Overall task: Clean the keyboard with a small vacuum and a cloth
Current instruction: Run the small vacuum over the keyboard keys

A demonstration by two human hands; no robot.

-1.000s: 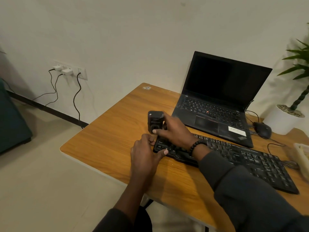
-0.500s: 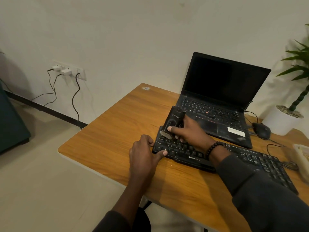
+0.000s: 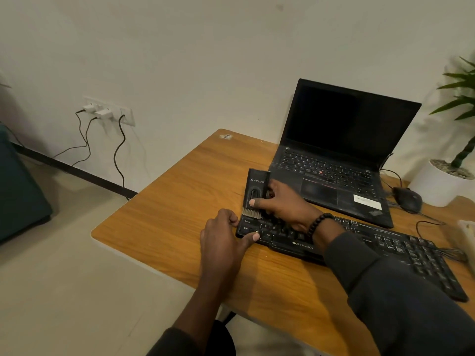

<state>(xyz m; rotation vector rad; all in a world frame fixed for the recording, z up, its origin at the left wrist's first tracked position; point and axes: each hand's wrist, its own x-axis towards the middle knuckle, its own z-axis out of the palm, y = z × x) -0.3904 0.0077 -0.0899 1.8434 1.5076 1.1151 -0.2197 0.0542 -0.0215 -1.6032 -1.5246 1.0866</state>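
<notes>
A wooden desk with a rounded corner is seen against a pale wall. At the desk's 1 o'clock an open black laptop with a dark screen is set, and at 3 o'clock from it a black wired mouse and a white pot with a green plant are found. A long black wired keyboard is laid slantwise across the desk in front of the laptop.

The left end of the keyboard is gripped by the left hand, the thumb laid on the bottom row of keys and the fingers curled over the end edge. At 1 o'clock from that hand, just beside it, a small black rectangular vacuum with a pale bristle brush at its lower end is held upright by the right hand, fingers wrapped round its body, thumb pressed on its front. The bristles are set on the keyboard's top-left corner keys. A black bead bracelet is worn on the right wrist.
</notes>
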